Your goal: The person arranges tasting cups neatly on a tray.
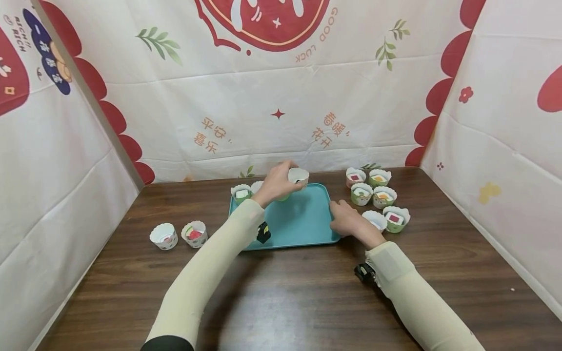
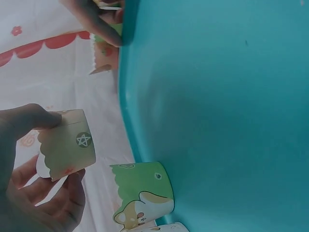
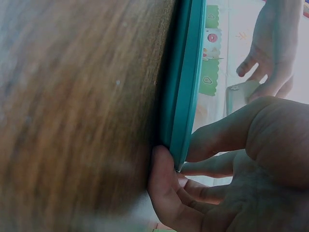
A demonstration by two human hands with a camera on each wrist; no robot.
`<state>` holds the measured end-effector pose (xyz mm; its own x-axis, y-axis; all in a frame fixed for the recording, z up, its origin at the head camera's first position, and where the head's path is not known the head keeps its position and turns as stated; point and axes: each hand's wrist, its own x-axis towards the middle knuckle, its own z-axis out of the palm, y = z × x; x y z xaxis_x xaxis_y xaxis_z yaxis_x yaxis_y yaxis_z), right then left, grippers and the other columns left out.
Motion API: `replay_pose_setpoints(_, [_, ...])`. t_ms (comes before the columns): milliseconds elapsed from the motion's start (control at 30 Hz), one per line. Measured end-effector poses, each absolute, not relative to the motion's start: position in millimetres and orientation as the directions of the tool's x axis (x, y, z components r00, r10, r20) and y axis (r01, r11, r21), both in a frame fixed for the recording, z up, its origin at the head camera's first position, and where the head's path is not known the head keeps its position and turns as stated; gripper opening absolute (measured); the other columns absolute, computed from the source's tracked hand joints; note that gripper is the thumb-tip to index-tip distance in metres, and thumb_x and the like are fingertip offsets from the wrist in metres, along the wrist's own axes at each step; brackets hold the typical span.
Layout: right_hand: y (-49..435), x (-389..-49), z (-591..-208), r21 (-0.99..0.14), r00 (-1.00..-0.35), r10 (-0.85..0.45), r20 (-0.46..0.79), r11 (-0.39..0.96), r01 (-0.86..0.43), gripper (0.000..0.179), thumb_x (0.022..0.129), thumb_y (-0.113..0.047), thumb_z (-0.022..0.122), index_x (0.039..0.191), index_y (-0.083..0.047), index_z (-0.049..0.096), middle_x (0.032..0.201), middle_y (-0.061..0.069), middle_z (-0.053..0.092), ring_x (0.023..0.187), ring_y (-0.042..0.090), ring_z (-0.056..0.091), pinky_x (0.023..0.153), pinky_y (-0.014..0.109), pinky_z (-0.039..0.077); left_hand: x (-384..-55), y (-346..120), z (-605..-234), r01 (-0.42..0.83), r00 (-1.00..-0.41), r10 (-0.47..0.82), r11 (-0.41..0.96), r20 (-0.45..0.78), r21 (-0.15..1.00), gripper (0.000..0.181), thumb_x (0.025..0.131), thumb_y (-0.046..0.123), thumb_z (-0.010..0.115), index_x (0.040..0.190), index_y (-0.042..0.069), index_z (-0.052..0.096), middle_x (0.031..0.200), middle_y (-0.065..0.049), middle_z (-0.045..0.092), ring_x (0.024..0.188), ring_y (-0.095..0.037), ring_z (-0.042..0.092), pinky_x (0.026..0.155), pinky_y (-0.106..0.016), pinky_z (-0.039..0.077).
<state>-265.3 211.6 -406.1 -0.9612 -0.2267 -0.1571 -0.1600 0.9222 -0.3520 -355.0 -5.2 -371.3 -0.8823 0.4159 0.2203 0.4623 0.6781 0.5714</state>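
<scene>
My left hand [image 1: 277, 183] holds a paper baking cup [image 1: 299, 176] between thumb and fingers, over the far part of a teal tray [image 1: 303, 219]. In the left wrist view the held cup [image 2: 72, 145] is pale green with a white star mark. A green cup with a cartoon dog [image 2: 145, 198] stands at the tray's edge in that view. Another cup [image 1: 241, 193] stands in the tray's far left corner, with more partly behind my left hand. My right hand [image 1: 349, 219] pinches the tray's right rim; the right wrist view shows fingers [image 3: 166, 188] on either side of the rim [image 3: 186, 96].
Right of the tray stand several paper cups with small pieces inside, among them a green one [image 1: 396, 219] and a white one [image 1: 374, 220] close to my right hand. Two more cups, one nearly white [image 1: 164, 236] and one holding red and green pieces [image 1: 194, 234], stand left on the wooden table [image 1: 298, 302].
</scene>
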Motion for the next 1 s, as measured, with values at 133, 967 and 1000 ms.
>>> replay_pose_setpoints(133, [211.5, -265.2, -405.6, -0.353, -0.962, -0.223, -0.161, 0.923, -0.155, 0.070, 0.091, -0.004, 0.052, 0.155, 0.013, 0.030, 0.149, 0.039, 0.039, 0.114, 0.040, 0.051, 0.093, 0.051, 0.050, -358.6, 0.9, -371.5, 0.472, -0.878, 0.430, 0.701, 0.212, 0.534, 0.057, 0.091, 0.035, 0.077, 0.139, 0.013, 0.055, 0.132, -0.012, 0.064, 0.111, -0.026, 0.059, 0.091, -0.044, 0.055])
replay_pose_setpoints(967, [214.5, -264.2, -406.6, -0.358, -0.961, -0.222, -0.164, 0.921, -0.152, 0.070, 0.090, -0.003, 0.052, 0.155, 0.012, 0.031, 0.146, 0.038, 0.041, 0.105, 0.040, 0.052, 0.086, 0.048, 0.050, -373.3, 18.1, -391.3, 0.468, -0.884, 0.431, 0.807, 0.183, 0.360, 0.052, 0.090, 0.036, 0.079, 0.131, 0.012, 0.057, 0.108, -0.012, 0.069, 0.092, -0.026, 0.062, 0.085, -0.042, 0.055])
replay_pose_setpoints(1000, [214.7, -264.3, -406.8, -0.357, -0.961, -0.225, -0.163, 0.921, -0.155, 0.070, 0.090, -0.003, 0.052, 0.155, 0.012, 0.031, 0.145, 0.038, 0.041, 0.105, 0.039, 0.052, 0.085, 0.047, 0.050, -373.0, 18.2, -391.4, 0.470, -0.882, 0.435, 0.812, 0.179, 0.347, 0.052, 0.090, 0.036, 0.079, 0.131, 0.012, 0.057, 0.109, -0.012, 0.069, 0.093, -0.026, 0.062, 0.086, -0.042, 0.056])
